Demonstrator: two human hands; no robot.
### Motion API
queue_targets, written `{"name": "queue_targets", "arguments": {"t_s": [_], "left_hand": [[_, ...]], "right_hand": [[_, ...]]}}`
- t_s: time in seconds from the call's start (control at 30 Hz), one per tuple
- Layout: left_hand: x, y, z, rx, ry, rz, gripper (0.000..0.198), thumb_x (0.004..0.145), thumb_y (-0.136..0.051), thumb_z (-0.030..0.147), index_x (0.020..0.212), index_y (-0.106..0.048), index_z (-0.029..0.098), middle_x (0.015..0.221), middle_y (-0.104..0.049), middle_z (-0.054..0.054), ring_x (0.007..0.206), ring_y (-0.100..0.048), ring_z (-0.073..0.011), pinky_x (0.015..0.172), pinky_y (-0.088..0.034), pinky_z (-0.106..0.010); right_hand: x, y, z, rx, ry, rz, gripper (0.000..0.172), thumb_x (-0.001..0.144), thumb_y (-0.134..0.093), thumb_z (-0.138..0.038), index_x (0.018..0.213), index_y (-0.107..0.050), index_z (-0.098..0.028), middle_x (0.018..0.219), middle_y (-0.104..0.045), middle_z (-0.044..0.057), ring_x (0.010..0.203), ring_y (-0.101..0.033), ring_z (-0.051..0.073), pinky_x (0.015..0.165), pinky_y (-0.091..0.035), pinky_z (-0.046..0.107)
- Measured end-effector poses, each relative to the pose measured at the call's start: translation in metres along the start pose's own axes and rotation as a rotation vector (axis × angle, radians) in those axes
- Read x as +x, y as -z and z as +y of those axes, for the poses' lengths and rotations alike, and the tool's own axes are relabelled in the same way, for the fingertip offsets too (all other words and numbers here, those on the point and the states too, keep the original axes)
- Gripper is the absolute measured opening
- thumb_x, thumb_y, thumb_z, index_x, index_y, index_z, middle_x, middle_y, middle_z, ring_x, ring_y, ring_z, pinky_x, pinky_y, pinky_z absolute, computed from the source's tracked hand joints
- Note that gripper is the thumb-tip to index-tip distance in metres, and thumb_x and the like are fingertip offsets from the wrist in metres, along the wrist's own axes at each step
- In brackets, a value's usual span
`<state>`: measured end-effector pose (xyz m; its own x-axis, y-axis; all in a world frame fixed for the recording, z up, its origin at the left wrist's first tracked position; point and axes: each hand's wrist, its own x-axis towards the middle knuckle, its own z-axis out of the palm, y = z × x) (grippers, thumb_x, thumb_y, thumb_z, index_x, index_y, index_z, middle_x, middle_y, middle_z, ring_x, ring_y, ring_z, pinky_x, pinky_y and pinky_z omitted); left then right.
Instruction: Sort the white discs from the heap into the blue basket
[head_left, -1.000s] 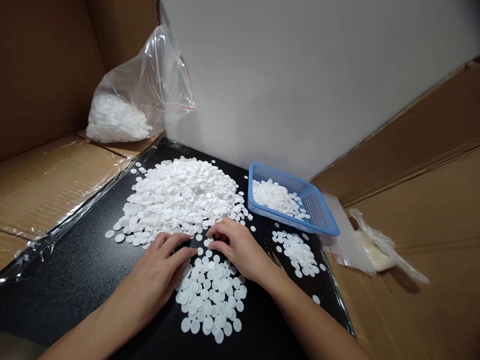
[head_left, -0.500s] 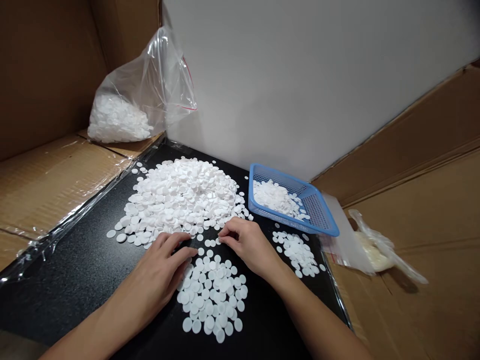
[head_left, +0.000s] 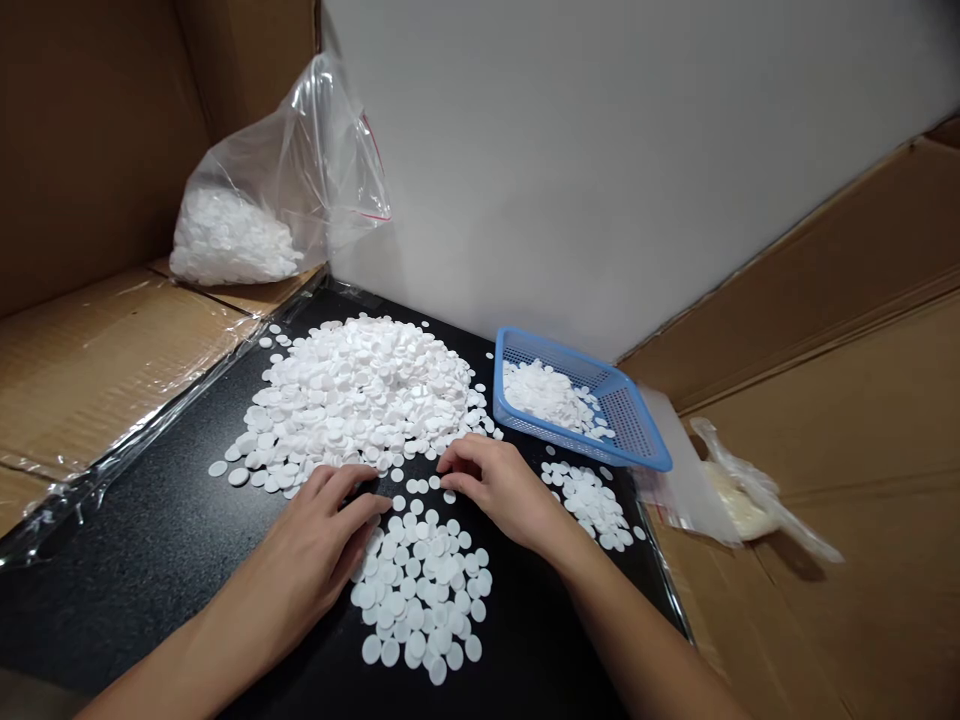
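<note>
Thin white round discs lie on a black tabletop [head_left: 150, 540]. A large heap of discs [head_left: 367, 385] spreads at the back, and a flatter cluster [head_left: 420, 590] sits between my forearms. My left hand [head_left: 322, 540] rests at the heap's near edge, thumb and index finger apart, with nothing visible between them. My right hand [head_left: 502, 490] hovers opposite it, thumb and index slightly parted, holding no disc that I can see. Between the hands lie a few loose discs [head_left: 423, 486], and one disc [head_left: 449, 497] sits just under my right thumb. My right hand's other fingers are curled, partly hidden.
A blue mesh basket [head_left: 645, 450] with discs stands at the back right, a small group of discs [head_left: 596, 505] before it. A clear zip bag of discs [head_left: 232, 235] sits on cardboard at left. Plastic bags [head_left: 750, 500] lie at right. A grey wall [head_left: 600, 150] closes the back.
My right thumb and index have parted slightly, and a disc now shows beneath the thumb. My left hand has barely moved. The whole view has shifted a little.
</note>
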<state>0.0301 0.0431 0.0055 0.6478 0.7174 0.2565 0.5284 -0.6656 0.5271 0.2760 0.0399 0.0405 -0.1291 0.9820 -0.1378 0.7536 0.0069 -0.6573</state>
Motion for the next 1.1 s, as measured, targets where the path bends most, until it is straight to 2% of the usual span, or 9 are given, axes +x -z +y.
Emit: {"name": "queue_targets", "arguments": {"t_s": [0.2,0.33,0.47,0.53,0.6,0.67,0.77,0.97,1.1], "left_hand": [[0.000,-0.001,0.002,-0.005,0.012,0.013,0.026,0.100,-0.042,0.021,0.113,-0.064,0.028,0.128,-0.057,-0.007,0.116,-0.052,-0.0282,0.089,-0.051,-0.044],[0.000,0.001,0.005,-0.019,0.003,0.023,0.025,0.100,-0.043,0.021,0.112,-0.064,0.027,0.127,-0.059,-0.007,0.115,-0.053,-0.0271,0.091,-0.051,-0.042],[0.002,0.004,0.011,-0.072,-0.020,-0.048,0.019,0.101,-0.042,0.023,0.104,-0.061,0.024,0.129,-0.060,-0.007,0.118,-0.052,-0.0262,0.092,-0.051,-0.041],[0.003,0.004,0.012,-0.090,-0.024,-0.117,0.017,0.102,-0.041,0.025,0.100,-0.058,0.024,0.134,-0.059,-0.008,0.124,-0.050,-0.0262,0.092,-0.051,-0.041],[0.002,0.003,0.012,-0.087,-0.018,-0.159,0.014,0.102,-0.042,0.027,0.098,-0.056,0.024,0.139,-0.057,-0.008,0.127,-0.049,-0.0264,0.093,-0.051,-0.042],[0.002,0.001,0.011,-0.075,-0.003,-0.159,0.012,0.101,-0.044,0.028,0.099,-0.056,0.025,0.144,-0.054,-0.007,0.128,-0.049,-0.0272,0.095,-0.051,-0.045],[0.000,-0.002,0.010,-0.068,0.034,-0.130,0.013,0.101,-0.045,0.029,0.097,-0.056,0.025,0.147,-0.051,-0.006,0.130,-0.046,-0.0283,0.096,-0.050,-0.047],[0.003,-0.001,0.011,-0.051,0.003,-0.161,0.012,0.102,-0.043,0.028,0.098,-0.054,0.025,0.139,-0.056,-0.007,0.130,-0.045,-0.0277,0.098,-0.049,-0.046],[0.004,0.002,0.011,-0.084,-0.038,-0.165,0.013,0.102,-0.041,0.025,0.100,-0.054,0.024,0.128,-0.058,-0.008,0.122,-0.053,-0.0252,0.095,-0.051,-0.041]], "right_hand": [[0.003,-0.008,0.005,0.069,0.040,-0.019,0.015,0.081,-0.067,-0.007,0.074,-0.061,-0.019,0.083,-0.060,-0.001,0.068,-0.053,0.012,0.059,-0.041,0.023],[0.001,-0.006,0.003,0.034,0.155,-0.002,0.023,0.077,-0.058,0.003,0.074,-0.055,-0.019,0.078,-0.057,-0.003,0.069,-0.052,0.011,0.061,-0.040,0.022],[-0.004,0.003,-0.004,-0.060,0.258,-0.128,0.022,0.081,-0.058,0.002,0.079,-0.056,-0.020,0.081,-0.059,-0.002,0.072,-0.053,0.013,0.064,-0.040,0.024],[-0.006,0.008,-0.005,-0.044,0.226,-0.165,0.020,0.085,-0.058,0.000,0.084,-0.058,-0.021,0.084,-0.063,-0.001,0.074,-0.056,0.014,0.065,-0.042,0.025],[-0.006,0.011,-0.002,-0.038,0.156,-0.112,0.021,0.088,-0.054,0.000,0.089,-0.061,-0.021,0.090,-0.066,0.001,0.079,-0.060,0.015,0.069,-0.045,0.027],[-0.004,0.011,0.002,-0.054,0.107,-0.049,0.023,0.089,-0.052,0.000,0.092,-0.063,-0.020,0.097,-0.067,0.004,0.086,-0.062,0.018,0.074,-0.047,0.030],[-0.001,0.006,0.004,-0.043,0.113,-0.051,0.025,0.091,-0.052,-0.001,0.097,-0.067,-0.020,0.101,-0.066,0.006,0.093,-0.062,0.019,0.080,-0.049,0.033],[-0.002,-0.004,-0.007,0.044,0.125,-0.113,0.022,0.091,-0.057,-0.005,0.095,-0.071,-0.022,0.099,-0.066,0.004,0.092,-0.063,0.018,0.079,-0.050,0.030],[-0.004,-0.001,-0.010,0.106,0.117,-0.176,0.023,0.090,-0.056,-0.004,0.092,-0.072,-0.021,0.095,-0.067,0.003,0.085,-0.063,0.016,0.074,-0.049,0.027]]}}
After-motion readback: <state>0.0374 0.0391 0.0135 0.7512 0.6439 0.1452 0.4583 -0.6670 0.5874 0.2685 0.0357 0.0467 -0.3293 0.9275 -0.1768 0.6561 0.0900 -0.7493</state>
